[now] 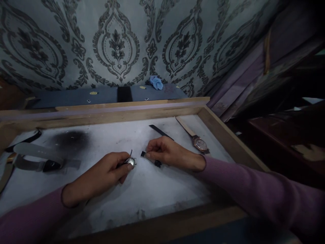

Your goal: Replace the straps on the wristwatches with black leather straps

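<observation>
Between the thumb and fingers of my left hand is a small silver watch case, with a thin dark piece sticking up beside it. My right hand pinches a short black strap just right of the case. The two are apart. Under my right fingers a dark buckle-like end shows. Behind that hand lies a flat black strip. A watch with a beige-lined strap rests to its right.
A wooden-framed tray with a white surface surrounds the work. Grey and black straps lie at its left. Beyond the back rim, a dark phone-like object and a crumpled blue cloth sit on a blue surface. Patterned wall behind.
</observation>
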A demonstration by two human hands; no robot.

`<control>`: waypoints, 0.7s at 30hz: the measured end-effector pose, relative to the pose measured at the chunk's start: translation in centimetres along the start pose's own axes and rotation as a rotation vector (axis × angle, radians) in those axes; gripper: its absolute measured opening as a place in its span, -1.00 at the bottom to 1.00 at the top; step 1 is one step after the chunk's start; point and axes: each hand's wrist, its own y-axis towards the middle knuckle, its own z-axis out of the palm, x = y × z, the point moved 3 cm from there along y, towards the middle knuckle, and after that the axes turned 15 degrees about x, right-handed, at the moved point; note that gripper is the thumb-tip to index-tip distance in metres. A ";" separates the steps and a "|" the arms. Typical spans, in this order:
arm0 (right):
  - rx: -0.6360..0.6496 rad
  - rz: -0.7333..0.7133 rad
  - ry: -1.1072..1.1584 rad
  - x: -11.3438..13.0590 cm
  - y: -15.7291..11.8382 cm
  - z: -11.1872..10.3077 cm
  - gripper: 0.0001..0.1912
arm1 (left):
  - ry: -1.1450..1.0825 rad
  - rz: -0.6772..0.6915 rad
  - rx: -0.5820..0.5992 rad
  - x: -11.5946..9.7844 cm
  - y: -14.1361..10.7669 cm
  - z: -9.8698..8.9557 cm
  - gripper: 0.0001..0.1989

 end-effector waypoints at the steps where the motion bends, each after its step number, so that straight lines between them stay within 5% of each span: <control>1: -0.002 0.001 -0.052 0.1 0.0 -0.1 -0.83 | -0.020 -0.005 0.002 0.0 0.0 0.0 -0.74; 7: -0.183 0.008 -0.293 0.4 -0.7 -0.3 -0.90 | -0.098 -0.053 0.023 -0.2 0.0 0.1 -0.73; 12: -0.096 -0.157 0.001 0.5 -0.5 1.3 -0.79 | -0.075 0.002 0.022 -0.4 0.1 0.3 -0.78; 17: 0.018 -0.142 0.311 0.2 0.1 2.4 -0.73 | -0.045 0.031 0.016 -0.6 0.1 0.5 -0.80; 21: 0.009 -0.105 0.336 -0.1 0.3 2.4 -0.72 | -0.036 0.024 0.029 -0.5 0.2 0.5 -0.80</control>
